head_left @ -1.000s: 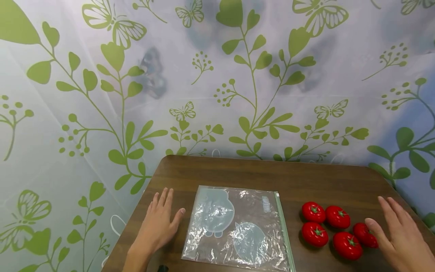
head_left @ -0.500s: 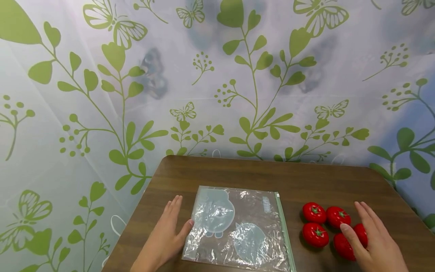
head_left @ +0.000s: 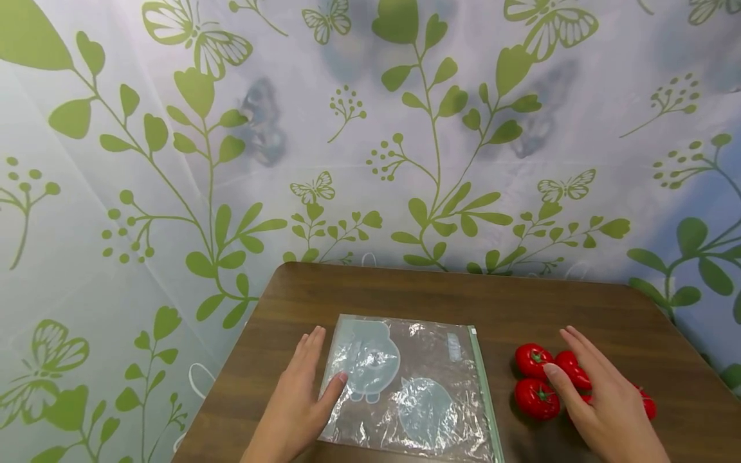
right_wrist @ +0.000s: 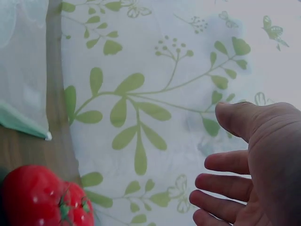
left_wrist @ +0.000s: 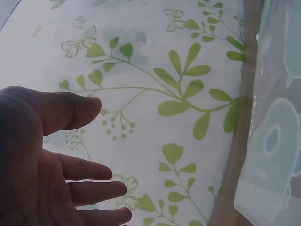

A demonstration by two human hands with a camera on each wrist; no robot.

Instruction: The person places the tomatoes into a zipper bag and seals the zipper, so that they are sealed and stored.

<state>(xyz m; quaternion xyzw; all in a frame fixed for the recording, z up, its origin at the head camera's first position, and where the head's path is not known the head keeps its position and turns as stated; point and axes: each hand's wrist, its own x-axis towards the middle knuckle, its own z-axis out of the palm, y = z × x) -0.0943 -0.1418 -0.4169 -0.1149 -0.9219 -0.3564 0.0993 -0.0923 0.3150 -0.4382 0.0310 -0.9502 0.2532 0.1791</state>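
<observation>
We see the left hand (head_left: 301, 399), straight-fingered and empty, at the left edge of the clear plastic zip bag (head_left: 382, 421) on the brown wood-grain table (head_left: 405, 292); the right hand (head_left: 608, 405), equally extended and empty, partly hides the round red tomatoes (head_left: 535, 400) right of the bag.

A brown wood-grain table (head_left: 440, 291) is standing in a screened-off corner, whether of a home or a workplace being impossible to tell. Pale, creased sheeting (head_left: 359, 151) printed with green leaves and butterflies is rising behind the table and continuing along its left side.
</observation>
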